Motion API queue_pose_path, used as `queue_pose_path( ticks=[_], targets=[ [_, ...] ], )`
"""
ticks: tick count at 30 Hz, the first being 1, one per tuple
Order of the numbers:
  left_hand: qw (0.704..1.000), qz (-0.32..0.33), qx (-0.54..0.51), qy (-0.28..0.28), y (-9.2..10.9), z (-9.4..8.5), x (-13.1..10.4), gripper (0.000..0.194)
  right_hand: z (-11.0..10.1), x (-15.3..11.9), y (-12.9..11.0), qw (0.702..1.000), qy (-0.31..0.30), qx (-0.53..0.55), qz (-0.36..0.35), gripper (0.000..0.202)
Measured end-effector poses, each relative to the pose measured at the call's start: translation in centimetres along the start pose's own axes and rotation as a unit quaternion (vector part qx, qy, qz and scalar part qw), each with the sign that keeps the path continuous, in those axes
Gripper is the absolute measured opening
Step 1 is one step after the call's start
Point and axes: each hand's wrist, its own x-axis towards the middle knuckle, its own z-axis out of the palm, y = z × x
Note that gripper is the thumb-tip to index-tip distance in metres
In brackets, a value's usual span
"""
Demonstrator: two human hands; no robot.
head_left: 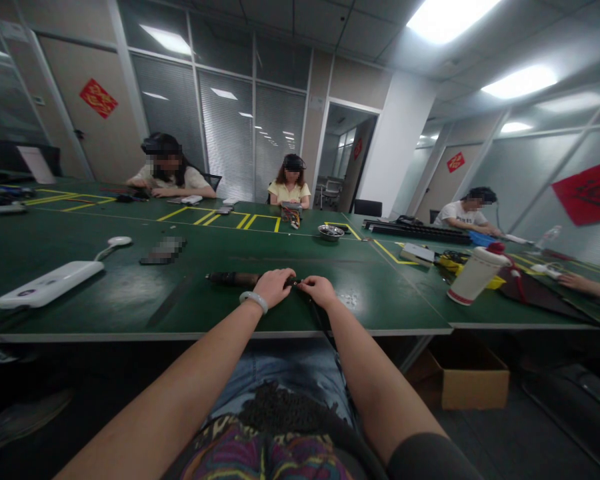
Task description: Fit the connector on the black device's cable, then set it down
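A long dark electric screwdriver (235,279) lies on its side on the green table, its narrow tip pointing left. My left hand (275,287), with a pale bangle at the wrist, is closed around its rear part. At the rear end, my right hand (317,290) is closed in a pinch on the black cord (321,319), which drops over the table's front edge. The two hands nearly meet there; the exact spot between the fingertips is too small and partly hidden to make out.
A metal bowl (331,232) with small parts stands ahead. On the left lie a white power strip (55,283) and a blurred-out phone-like object (164,251). To the right are a white cup (475,277), a grey box (417,254) and another person's hand (575,281). Several people sit around the table.
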Motion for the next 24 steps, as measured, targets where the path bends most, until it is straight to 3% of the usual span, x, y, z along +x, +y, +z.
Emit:
queue_pose_path(
  ticks=[6, 13, 19, 24],
  targets=[
    [1.000, 0.016, -0.007, -0.008, 0.00, -0.20, -0.04, 0.015, -0.09, -0.11, -0.09, 1.000, 0.001, 0.004, -0.002, 0.024],
    [1.000, 0.004, -0.006, 0.000, -0.07, -0.04, 0.01, 0.027, -0.06, -0.09, -0.11, 1.000, 0.001, 0.004, 0.002, 0.026],
    [1.000, 0.013, -0.007, -0.004, -0.06, -0.07, -0.04, 0.016, 0.15, 0.04, 0.02, 1.000, 0.003, 0.008, 0.000, 0.022],
    [1.000, 0.012, -0.007, -0.001, -0.09, 0.00, 0.00, 0.020, 0.13, 0.05, 0.11, 1.000, 0.004, 0.006, 0.000, 0.022]
  ],
)
